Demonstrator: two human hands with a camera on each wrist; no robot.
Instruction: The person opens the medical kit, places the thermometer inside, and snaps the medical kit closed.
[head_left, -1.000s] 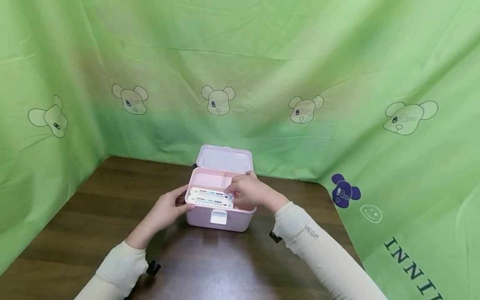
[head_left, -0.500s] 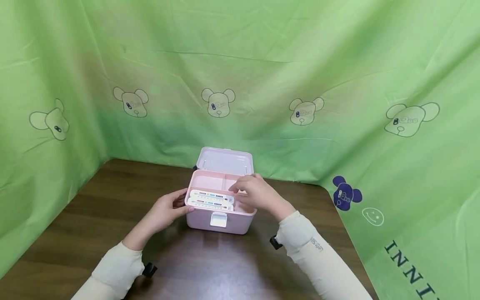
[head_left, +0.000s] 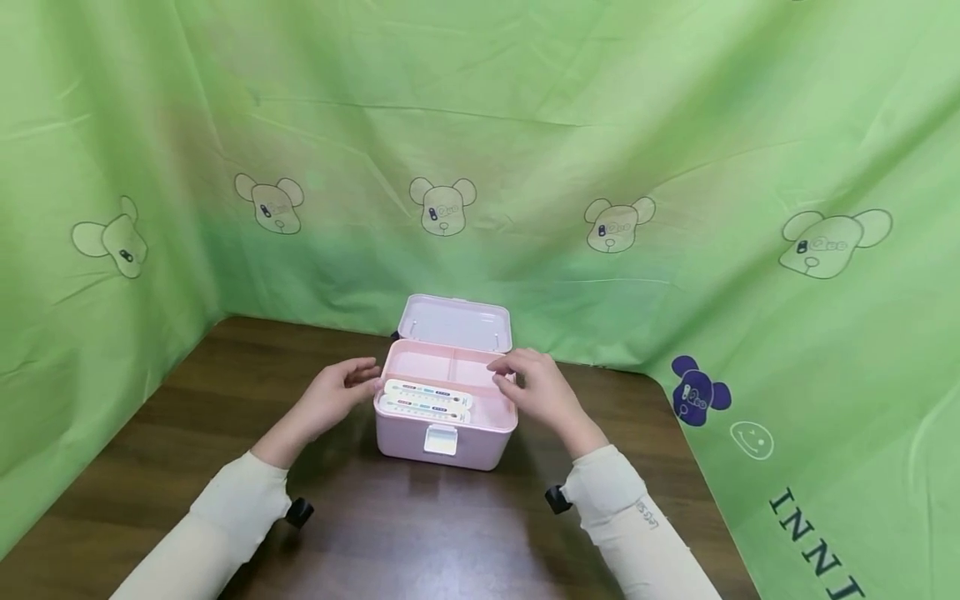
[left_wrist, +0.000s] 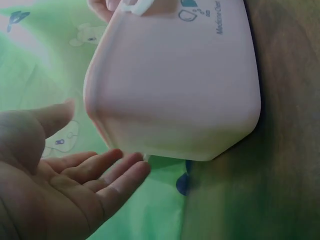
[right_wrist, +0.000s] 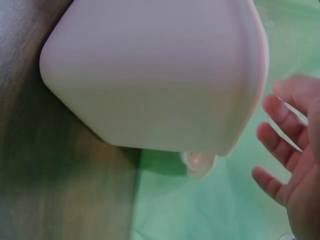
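Observation:
A pink medicine box [head_left: 405, 442] stands on the table, its lid [head_left: 455, 323] tilted back. Inside is a pink tray with several compartments. Two long white strips [head_left: 429, 395] with coloured marks and a printed scale lie side by side in the front left of it. My left hand [head_left: 333, 396] is beside the box's left rim, holding nothing; the left wrist view shows its fingers [left_wrist: 125, 182] extended near the box wall. Over the right rim is my right hand [head_left: 542, 387], fingers spread and loosely bent, also holding nothing. In the right wrist view its fingertips are apart from the wall.
The brown wooden table [head_left: 420, 542] extends around the box. A green cloth [head_left: 525, 125] with bear-head prints hangs behind and along both sides. A white latch [head_left: 440, 440] is on the box's front. Black wrist cameras [head_left: 299, 512] sit at both sleeves.
My right hand has drawn back from the white strips toward the box's right rim, its fingers loosened. The left hand has let go of the left rim. The strips stay in the tray.

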